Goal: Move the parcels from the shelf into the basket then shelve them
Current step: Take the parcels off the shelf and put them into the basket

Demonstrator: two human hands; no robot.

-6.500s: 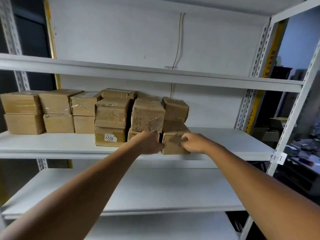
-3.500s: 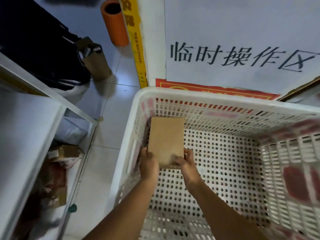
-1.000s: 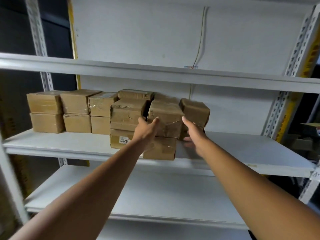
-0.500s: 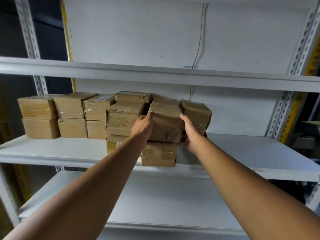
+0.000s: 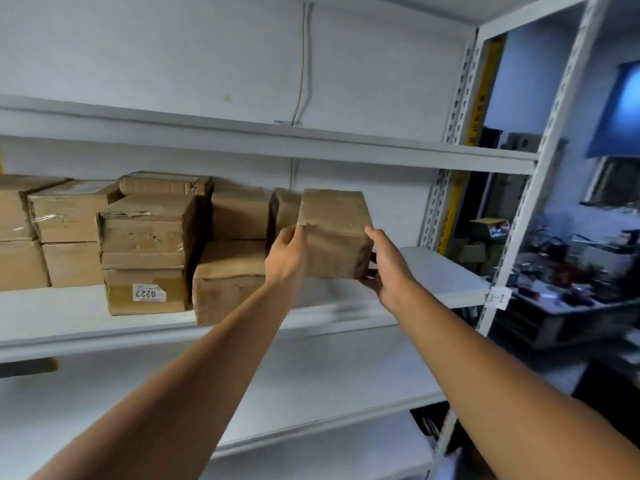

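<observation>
Both hands, left [image 5: 289, 252] and right [image 5: 386, 271], clamp one box [image 5: 334, 233] clear of the shelf [image 5: 433, 271], so I'd keep it level and squeeze evenly.

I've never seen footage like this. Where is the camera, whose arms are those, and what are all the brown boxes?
There is no machine here. The camera sits on a person's head and looks forward and down, so the two bare arms are that person's own. The left hand and right hand grip a brown cardboard parcel from either side and hold it in the air, just in front of a white metal shelf. More parcels stand stacked on that shelf to the left; one at the front carries a label reading 0227. The boards above and below show no parcels. The job is to carry parcels to a basket, which is not in view.
</observation>
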